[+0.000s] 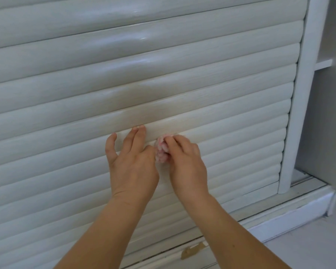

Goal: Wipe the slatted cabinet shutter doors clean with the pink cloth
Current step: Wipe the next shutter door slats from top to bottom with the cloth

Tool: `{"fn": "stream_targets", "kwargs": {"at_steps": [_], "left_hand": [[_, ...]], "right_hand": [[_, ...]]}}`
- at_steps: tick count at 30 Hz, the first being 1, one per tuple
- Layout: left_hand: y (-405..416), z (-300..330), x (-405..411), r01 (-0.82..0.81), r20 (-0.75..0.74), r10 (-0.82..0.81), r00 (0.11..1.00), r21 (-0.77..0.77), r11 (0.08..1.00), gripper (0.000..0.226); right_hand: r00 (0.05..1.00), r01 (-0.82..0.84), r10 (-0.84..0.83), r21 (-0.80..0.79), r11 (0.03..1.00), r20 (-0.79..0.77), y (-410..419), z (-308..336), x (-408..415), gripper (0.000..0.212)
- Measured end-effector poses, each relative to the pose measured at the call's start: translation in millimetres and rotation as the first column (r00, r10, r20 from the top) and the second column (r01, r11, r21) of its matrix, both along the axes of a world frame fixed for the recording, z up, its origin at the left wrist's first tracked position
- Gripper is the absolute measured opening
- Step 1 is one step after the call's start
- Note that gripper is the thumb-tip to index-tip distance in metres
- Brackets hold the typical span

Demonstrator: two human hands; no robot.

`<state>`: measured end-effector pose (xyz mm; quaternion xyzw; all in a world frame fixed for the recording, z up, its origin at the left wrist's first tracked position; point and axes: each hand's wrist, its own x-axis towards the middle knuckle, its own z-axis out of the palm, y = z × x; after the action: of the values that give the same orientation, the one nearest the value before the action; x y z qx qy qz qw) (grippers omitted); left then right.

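Where the two bare forearms enter from the bottom edge, a chipped patch (192, 251) in the white paint of the lower rail is seen just between them, showing tan beneath. Further up, the left hand (132, 164) is laid flat against the slatted shutter door (66, 105), its fingers straight and spread, the fingertips (139, 129) touching a slat above the rest of the hand. The right hand (186, 166) is held just beside it, nearly touching, with its fingers curled round the pink cloth (161, 150). The cloth is bunched into a small wad and pressed against the slats, lying between the two hands at the level of the knuckles; most of it is hidden under the right fingers. Beyond the hands, the rounded off-white slats are seen running across the whole view. At the right, the door is bounded by a white upright frame post (299, 113), and a shelf edge (323, 64) is visible past it.
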<state>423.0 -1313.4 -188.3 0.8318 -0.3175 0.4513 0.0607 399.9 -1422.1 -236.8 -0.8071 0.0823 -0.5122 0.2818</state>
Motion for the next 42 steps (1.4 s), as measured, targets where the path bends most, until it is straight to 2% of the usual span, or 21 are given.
{"fn": "stream_targets", "kwargs": {"at_steps": [2,3,4,6,8,13,15,17,18,19,20,22,24,26,30,34,37,42], "left_hand": [[0.3,-0.7,-0.6,-0.001,0.004,0.000,1.000,0.020,1.000,0.018],[0.6,-0.8,-0.3,-0.001,0.005,0.001,1.000,0.029,1.000,0.016],[1.1,-0.8,-0.1,-0.004,0.002,0.004,1.000,0.038,0.999,0.016],[1.0,-0.8,0.6,-0.005,-0.001,0.005,1.000,0.049,0.999,0.019],[0.8,-1.4,2.3,-0.003,0.002,0.003,1.000,0.044,0.999,0.018],[2.1,-0.7,3.7,0.019,0.013,-0.019,1.000,0.037,0.999,0.014],[3.9,0.2,3.5,0.032,0.024,-0.033,0.999,0.037,0.999,0.014],[4.6,1.3,3.7,0.044,0.029,-0.044,0.999,0.027,0.999,0.017],[5.2,1.3,3.4,0.044,0.025,-0.045,0.999,0.026,0.999,0.018],[5.6,1.3,3.2,0.044,0.021,-0.045,0.999,0.029,0.999,0.017],[6.1,1.2,3.2,0.041,0.018,-0.041,0.999,0.036,0.999,0.016],[6.9,1.0,3.2,0.030,0.004,-0.030,1.000,0.056,0.998,0.018],[8.1,1.1,3.7,0.034,-0.012,-0.034,0.999,0.065,0.997,0.023],[8.8,2.0,4.6,0.043,-0.020,-0.041,0.999,0.070,0.997,0.025],[11.7,2.0,6.4,0.085,-0.043,-0.083,0.996,0.062,0.994,0.023],[15.3,2.4,5.1,0.160,-0.090,-0.161,0.983,-0.013,0.987,0.025],[14.6,0.6,-0.3,0.186,-0.103,-0.196,0.975,-0.098,0.978,0.020],[16.8,-13.1,-6.5,0.168,-0.126,-0.184,0.975,-0.129,0.977,0.018]], "right_hand": [[0.997,-0.064,0.057,0.138,0.988,0.055,-12.7,4.1,-2.3,0.033],[0.991,-0.059,0.034,0.201,0.978,0.128,-19.7,6.8,-3.8,0.035],[0.978,-0.058,-0.010,0.321,0.945,0.208,-26.9,10.8,-7.0,0.037],[0.952,-0.004,-0.143,0.479,0.878,0.270,-42.3,16.5,-10.6,0.037],[0.952,0.035,-0.179,0.493,0.869,0.249,-48.8,24.1,-9.1,0.035],[0.972,0.114,-0.160,0.250,0.961,0.174,-9.8,33.5,4.0,0.012],[0.989,0.022,-0.044,0.157,0.987,0.140,3.9,30.9,8.5,0.013],[0.997,-0.063,0.059,0.092,0.994,0.043,10.3,25.7,7.6,0.024],[0.998,-0.052,0.051,0.058,0.997,0.023,7.4,26.5,4.2,0.027],[0.997,-0.028,0.028,0.000,1.000,0.067,2.8,25.0,2.9,0.030],[0.997,0.025,-0.018,-0.094,0.995,0.074,-5.6,22.4,2.4,0.033],[0.995,0.050,-0.051,0.017,0.999,0.082,-25.7,25.3,-2.2,0.031],[0.985,0.020,-0.066,0.276,0.961,0.158,-42.6,28.8,-1.5,0.025],[0.965,0.028,-0.117,0.351,0.936,0.234,-45.2,31.7,-0.1,0.027],[0.983,0.103,-0.130,0.191,0.976,0.132,-21.3,23.7,5.3,0.039],[0.981,0.119,-0.120,0.012,0.993,0.152,6.7,13.7,13.8,0.041],[0.981,0.150,-0.130,-0.138,0.979,0.147,25.4,-4.5,21.1,0.040],[0.983,0.169,-0.138,-0.322,0.931,0.119,22.2,-14.3,22.6,0.044]]}}
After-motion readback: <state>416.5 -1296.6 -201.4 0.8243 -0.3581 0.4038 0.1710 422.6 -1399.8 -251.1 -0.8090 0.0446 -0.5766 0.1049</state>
